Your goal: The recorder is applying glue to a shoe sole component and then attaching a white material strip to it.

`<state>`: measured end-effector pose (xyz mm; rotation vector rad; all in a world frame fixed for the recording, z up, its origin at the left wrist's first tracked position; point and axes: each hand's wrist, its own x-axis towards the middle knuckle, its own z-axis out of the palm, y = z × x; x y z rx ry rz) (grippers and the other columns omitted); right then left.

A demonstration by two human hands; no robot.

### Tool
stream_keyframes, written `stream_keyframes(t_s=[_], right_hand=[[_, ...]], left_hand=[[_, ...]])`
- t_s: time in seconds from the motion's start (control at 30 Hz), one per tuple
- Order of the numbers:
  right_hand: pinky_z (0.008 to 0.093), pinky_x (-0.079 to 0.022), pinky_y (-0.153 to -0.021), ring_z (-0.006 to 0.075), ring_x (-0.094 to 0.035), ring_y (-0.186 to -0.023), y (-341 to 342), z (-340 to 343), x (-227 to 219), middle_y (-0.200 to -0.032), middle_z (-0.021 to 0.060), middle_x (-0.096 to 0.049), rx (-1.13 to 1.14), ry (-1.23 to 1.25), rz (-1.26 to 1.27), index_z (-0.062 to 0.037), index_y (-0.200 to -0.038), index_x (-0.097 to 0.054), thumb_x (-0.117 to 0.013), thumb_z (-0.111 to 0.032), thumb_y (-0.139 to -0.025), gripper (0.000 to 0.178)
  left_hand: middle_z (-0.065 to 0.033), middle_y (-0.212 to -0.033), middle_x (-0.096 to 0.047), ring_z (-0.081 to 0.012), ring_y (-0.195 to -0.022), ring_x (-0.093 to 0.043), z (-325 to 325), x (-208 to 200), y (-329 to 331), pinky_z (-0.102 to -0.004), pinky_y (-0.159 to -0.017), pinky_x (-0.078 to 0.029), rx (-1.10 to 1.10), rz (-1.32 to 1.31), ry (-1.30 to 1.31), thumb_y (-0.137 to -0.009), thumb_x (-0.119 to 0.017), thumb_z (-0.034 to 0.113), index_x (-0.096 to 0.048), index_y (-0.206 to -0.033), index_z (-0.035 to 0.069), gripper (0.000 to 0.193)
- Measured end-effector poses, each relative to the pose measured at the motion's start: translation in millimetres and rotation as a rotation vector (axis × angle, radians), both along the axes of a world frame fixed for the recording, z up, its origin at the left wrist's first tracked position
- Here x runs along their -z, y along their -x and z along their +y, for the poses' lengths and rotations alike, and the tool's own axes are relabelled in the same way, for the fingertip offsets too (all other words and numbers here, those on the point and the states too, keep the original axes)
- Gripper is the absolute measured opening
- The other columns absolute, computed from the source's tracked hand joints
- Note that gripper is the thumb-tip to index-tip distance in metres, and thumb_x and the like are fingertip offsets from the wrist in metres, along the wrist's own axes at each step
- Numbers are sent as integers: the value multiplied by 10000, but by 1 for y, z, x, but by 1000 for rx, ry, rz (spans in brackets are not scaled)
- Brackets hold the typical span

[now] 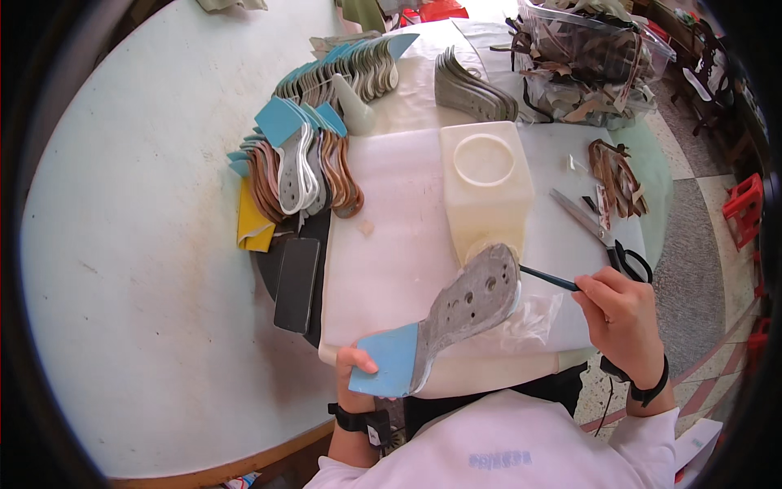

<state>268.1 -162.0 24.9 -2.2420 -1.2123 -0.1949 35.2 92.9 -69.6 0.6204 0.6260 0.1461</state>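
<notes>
Nearest, the left hand (353, 359) clamps the blue end (389, 360) of a grey sole-shaped piece (460, 308), thumb uppermost, apparently keeping the rounded end (494, 277) free. The right hand (626, 314) pinches its fingers together on a slim dark tool (552, 279), seemingly for fine control; whether its tip touches the piece, I cannot tell. Just beyond stands a pale container (486, 200); farther, similar pieces (366, 72) stand in rows, likely saving room.

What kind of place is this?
It looks like a small workshop, maybe for shoes. The left hand holds a sole-shaped piece, stacked pieces of similar shape stand nearby, and scissors lie by brown strips.
</notes>
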Motion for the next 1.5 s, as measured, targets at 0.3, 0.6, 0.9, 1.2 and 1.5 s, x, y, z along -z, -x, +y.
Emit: stream_keyframes(t_s=[0.3,0.6,0.9,1.2,1.5], right_hand=[[248,-392,-440,143,-548,-511,-8,-22,7,-700,87,-589,81,-222,314,44,-851,-642,-650,29,-749,104],[171,-282,-455,44,-431,-526,1,-26,24,-738,64,-581,65,-650,742,74,-902,-641,-627,20,-795,121],[213,-418,-539,136,-551,-625,13,-4,34,-791,126,-610,-89,-656,425,59,-955,-641,-648,10,-773,189],[236,-418,-518,163,-549,-607,12,11,43,-807,135,-614,-80,-666,195,38,-972,-643,-667,37,-737,236],[254,-397,-466,193,-528,-536,7,16,41,-755,122,-601,-199,-616,-23,30,-936,-657,-716,2,-687,257]], left_hand=[[-224,-632,-579,-260,-362,-517,-3,-5,-5,-287,-312,-445,49,-68,-11,-495,-501,191,-521,-967,-169,594],[-204,-611,-575,-247,-355,-505,3,-5,-4,-281,-311,-430,87,-22,-53,-530,-497,209,-527,-977,-150,575],[-243,-657,-582,-283,-378,-520,5,-5,-6,-313,-342,-448,96,-106,95,-550,-512,171,-495,-1039,-168,596],[-232,-634,-584,-259,-366,-513,10,2,-3,-311,-367,-473,104,-96,132,-568,-508,166,-508,-993,-168,540],[-289,-768,-589,-320,-465,-576,12,11,0,-345,-365,-496,85,-206,234,-576,-486,134,-454,-1057,-194,584]])
